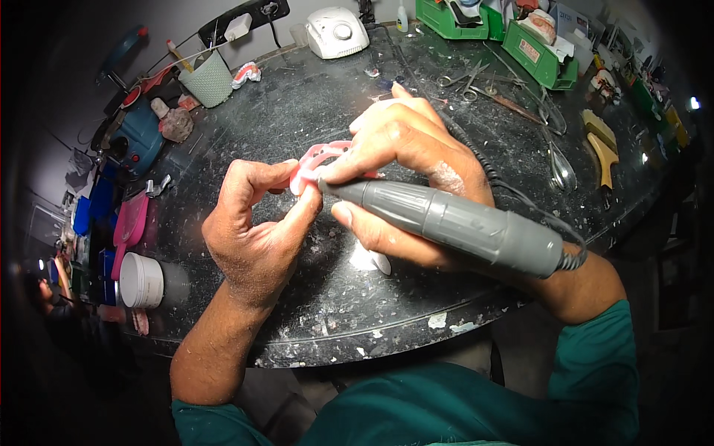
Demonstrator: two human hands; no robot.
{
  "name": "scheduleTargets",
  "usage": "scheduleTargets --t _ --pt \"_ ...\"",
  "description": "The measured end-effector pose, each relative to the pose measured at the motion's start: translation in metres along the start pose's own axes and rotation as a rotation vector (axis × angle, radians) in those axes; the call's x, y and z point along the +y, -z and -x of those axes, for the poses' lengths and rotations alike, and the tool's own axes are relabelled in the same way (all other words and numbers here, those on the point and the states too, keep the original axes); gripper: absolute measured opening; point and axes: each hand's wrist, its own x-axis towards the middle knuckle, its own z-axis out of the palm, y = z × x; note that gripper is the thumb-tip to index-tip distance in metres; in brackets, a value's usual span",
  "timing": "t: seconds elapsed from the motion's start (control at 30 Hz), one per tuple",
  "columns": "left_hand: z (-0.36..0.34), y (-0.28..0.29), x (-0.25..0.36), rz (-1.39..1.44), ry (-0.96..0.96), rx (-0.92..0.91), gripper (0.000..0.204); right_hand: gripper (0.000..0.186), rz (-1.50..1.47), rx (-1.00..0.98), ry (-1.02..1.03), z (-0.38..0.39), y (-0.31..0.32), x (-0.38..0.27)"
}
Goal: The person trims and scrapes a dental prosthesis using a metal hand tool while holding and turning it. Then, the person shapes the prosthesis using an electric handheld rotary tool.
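Between the thumb and fingers of my left hand (256, 223) is a pink, curved dental plate (321, 154), like a denture base. My right hand (416, 141) grips a grey rotary handpiece (461, 227) much like a pen. The handpiece's narrow front end points at the plate, and my right thumb lies close against the pink rim. Fingers partly cover the plate, so I cannot make out the bur or whether it touches. A dark coiled cord runs from the handpiece's back end. Pale dust coats both hands.
A white control box (337, 33) stands at the back, left of green bins (539, 56). Scissors (462, 83) and a brush (601, 149) lie to the right. At left are a tool cup (206, 79), a pink scoop-shaped item (130, 223) and a white tub (142, 281).
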Motion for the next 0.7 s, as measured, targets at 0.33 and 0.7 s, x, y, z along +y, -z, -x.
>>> scheduleTargets --t 0.33,0.7 --pt "-0.0015 -0.0010 0.0021 -0.018 -0.014 -0.001 0.022 0.027 0.125 0.012 0.039 0.0000 0.0045 -0.0003" --pt "-0.0022 -0.0015 0.0022 -0.028 -0.045 0.030 0.024 0.027 0.077 0.048 0.004 -0.0001 0.0030 -0.0013"
